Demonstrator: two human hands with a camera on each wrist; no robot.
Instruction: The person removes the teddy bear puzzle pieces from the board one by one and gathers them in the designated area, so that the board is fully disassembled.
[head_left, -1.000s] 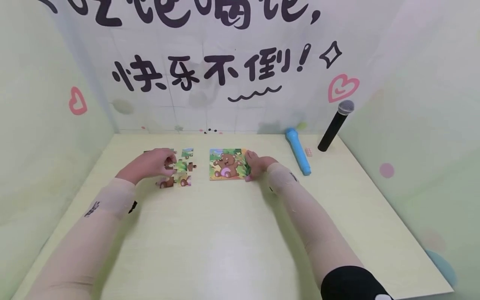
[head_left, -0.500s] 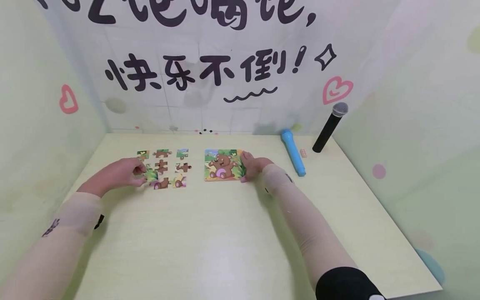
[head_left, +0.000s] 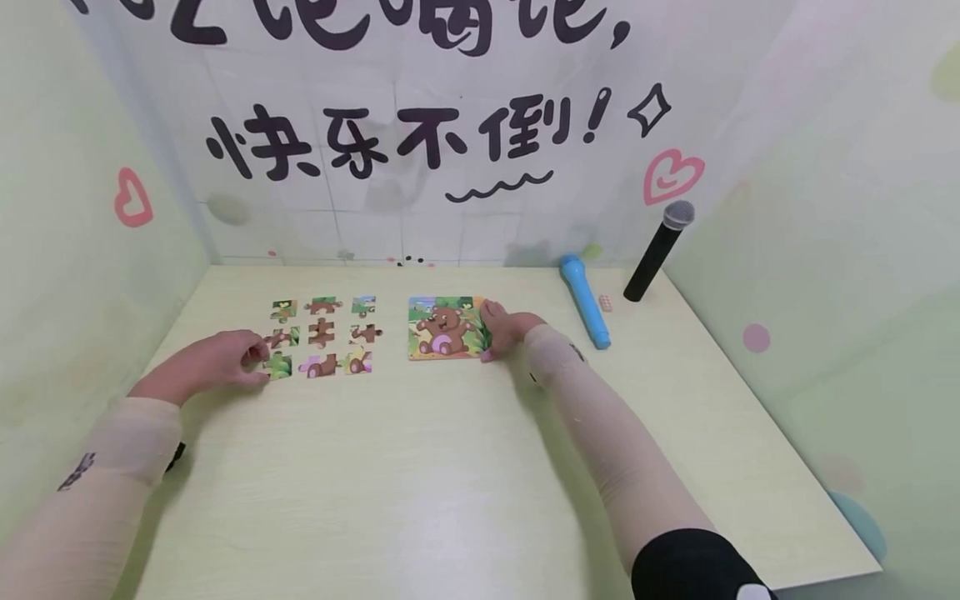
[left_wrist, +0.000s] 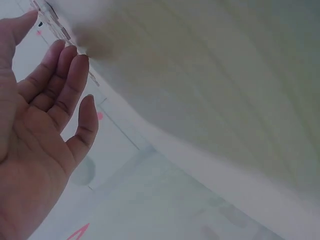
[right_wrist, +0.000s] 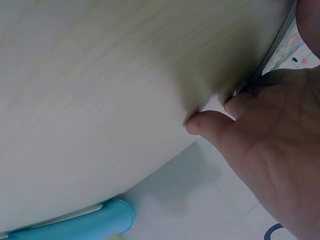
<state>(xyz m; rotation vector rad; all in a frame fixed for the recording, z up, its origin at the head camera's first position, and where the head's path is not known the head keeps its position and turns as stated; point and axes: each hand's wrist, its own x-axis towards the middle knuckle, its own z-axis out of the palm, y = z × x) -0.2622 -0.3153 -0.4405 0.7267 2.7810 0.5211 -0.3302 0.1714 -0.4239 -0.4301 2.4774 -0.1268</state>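
Note:
On the left half of the table, several jigsaw pieces (head_left: 321, 333) with parts of a bear picture lie apart in rows. My left hand (head_left: 217, 362) is beside the near-left green jigsaw piece (head_left: 279, 365), which lies flat on the table. In the left wrist view, the thumb (left_wrist: 22, 30) stands apart from the loosely bent fingers (left_wrist: 70, 82), and no piece shows between them. A square bear puzzle board (head_left: 444, 327) lies right of the pieces. My right hand (head_left: 510, 327) holds its right side, thumb at the near corner and fingers toward the far corner.
A blue toy microphone (head_left: 587, 302) lies right of the board, also seen in the right wrist view. Next to it is a small pink block (head_left: 605, 303). A black microphone (head_left: 658, 252) stands at the back right. Printed walls enclose the table (head_left: 450, 467).
My left hand has carried the green piece from the middle of the pieces leftward to the near-left spot, and its fingers have come off it. My right hand stays at the board.

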